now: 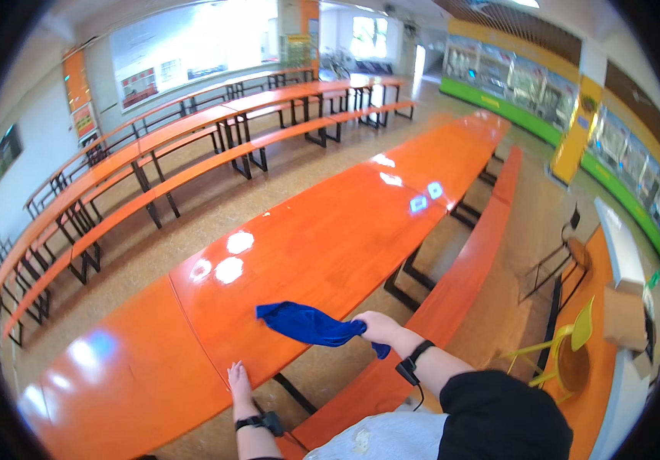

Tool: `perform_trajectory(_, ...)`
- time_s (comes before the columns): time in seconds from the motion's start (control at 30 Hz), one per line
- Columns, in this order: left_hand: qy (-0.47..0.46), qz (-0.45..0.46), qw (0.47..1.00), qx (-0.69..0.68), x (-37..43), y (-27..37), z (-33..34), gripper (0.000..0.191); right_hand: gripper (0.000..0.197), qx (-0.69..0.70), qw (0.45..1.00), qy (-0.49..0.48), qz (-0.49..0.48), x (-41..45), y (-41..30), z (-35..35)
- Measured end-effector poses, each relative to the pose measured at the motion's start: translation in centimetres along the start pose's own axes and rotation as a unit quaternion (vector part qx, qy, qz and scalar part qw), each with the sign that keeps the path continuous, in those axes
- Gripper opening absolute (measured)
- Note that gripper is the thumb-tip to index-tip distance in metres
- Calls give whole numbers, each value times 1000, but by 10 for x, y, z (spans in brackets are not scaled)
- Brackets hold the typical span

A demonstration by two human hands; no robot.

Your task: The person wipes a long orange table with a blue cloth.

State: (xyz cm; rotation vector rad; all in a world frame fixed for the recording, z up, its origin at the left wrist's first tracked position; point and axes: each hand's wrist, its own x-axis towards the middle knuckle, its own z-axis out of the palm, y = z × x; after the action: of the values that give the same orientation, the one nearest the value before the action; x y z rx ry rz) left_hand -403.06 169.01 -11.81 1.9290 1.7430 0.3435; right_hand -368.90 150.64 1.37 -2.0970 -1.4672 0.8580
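Note:
My right hand (380, 329) grips a blue cloth (312, 326) near one end, over the near edge of the long orange table (284, 253). Most of the cloth stretches out to the left above the tabletop, and a short end hangs below my fist. Whether its far tip touches the surface I cannot tell. At the table's near edge, beside a seam between two tops, my left hand (239, 379) holds nothing, its fingers extended. Each wrist wears a black strap with a small device and a cable.
An orange bench (462, 276) runs along the table's near side. More tables (192, 123) and benches stand in rows across the aisle. To the right are a yellow chair (572, 356), a dark-framed chair (577, 253), a cardboard box (624, 316) and a green-fronted serving counter (514, 118).

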Motion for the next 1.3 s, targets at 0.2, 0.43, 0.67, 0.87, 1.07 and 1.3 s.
perform_trajectory(0.2,-129,-86,816,-556,-107,-81,-71,33,30,118,921,366,-66,-85,21,-104)
perform_trajectory(0.43,130,-142,863,-466,-256,-257,-123,33,28,485,768,401,-116,-62,-25,-145)
perform_trajectory(0.67,292,-156,817,-473,-316,-219,-160,26,35,558,685,428,-191,-3,-66,-112)
perform_trajectory(0.87,150,-65,907,-388,-342,-122,-164,25,39,393,806,419,-145,115,-57,-3)
perform_trajectory(1.07,12,-164,946,-278,-372,-84,-161,35,86,89,964,205,-147,165,23,123)
perform_trajectory(1.3,52,-303,933,-189,-459,-93,-176,40,86,-253,961,103,-34,117,-37,81)
